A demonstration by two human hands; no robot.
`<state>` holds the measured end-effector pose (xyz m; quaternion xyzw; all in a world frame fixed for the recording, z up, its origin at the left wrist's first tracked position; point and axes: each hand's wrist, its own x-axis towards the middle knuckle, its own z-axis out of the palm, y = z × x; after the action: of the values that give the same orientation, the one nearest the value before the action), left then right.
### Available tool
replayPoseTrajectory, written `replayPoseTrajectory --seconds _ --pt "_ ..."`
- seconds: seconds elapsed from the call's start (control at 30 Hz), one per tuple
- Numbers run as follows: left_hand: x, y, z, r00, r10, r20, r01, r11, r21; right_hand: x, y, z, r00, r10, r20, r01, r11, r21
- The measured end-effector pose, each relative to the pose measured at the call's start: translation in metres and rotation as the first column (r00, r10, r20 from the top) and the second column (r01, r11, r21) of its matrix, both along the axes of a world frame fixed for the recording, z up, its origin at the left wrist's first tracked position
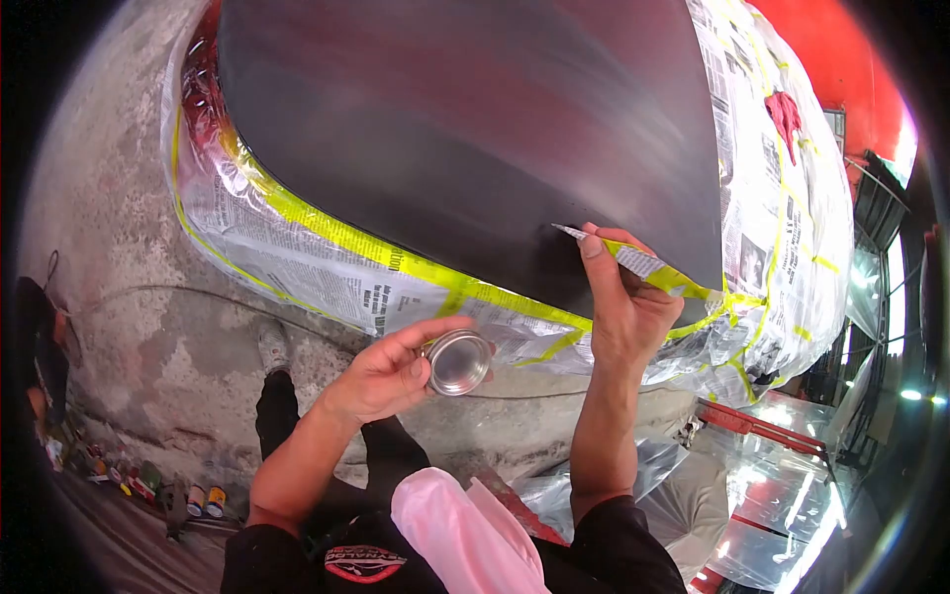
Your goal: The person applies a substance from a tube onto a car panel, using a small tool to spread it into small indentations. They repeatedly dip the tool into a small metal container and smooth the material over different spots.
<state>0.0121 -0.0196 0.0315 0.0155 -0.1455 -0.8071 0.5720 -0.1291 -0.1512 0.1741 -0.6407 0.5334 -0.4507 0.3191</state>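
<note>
My left hand (386, 374) is wrapped round a small, shiny round tin (461, 362), held in front of the car panel's near edge. The tin looks open at the top; its contents cannot be made out. Over the dark panel (465, 148), my right hand (633, 297) pinches a strip of newspaper edged with yellow masking tape (643, 262). One pointed end sticks out past the fingertips above the panel. The other end runs back towards the taped corner. Yellow tape (396, 259) and newspaper follow the panel's rim.
Newspaper masking (782, 228) covers the car's right side, with a red cloth (784, 121) on it. A thin hose or cable (168, 290) crosses the concrete floor. Several cans (196, 498) stand at lower left. Clear plastic sheeting (594, 485) lies at lower right.
</note>
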Motion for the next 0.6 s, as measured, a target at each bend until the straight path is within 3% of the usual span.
replayPoseTrajectory --seconds 0.6 --pt "0.0003 -0.0012 0.0001 0.999 0.001 0.041 -0.001 1.0 0.014 0.0011 -0.0016 0.0018 0.999 -0.021 -0.028 0.022 0.999 0.044"
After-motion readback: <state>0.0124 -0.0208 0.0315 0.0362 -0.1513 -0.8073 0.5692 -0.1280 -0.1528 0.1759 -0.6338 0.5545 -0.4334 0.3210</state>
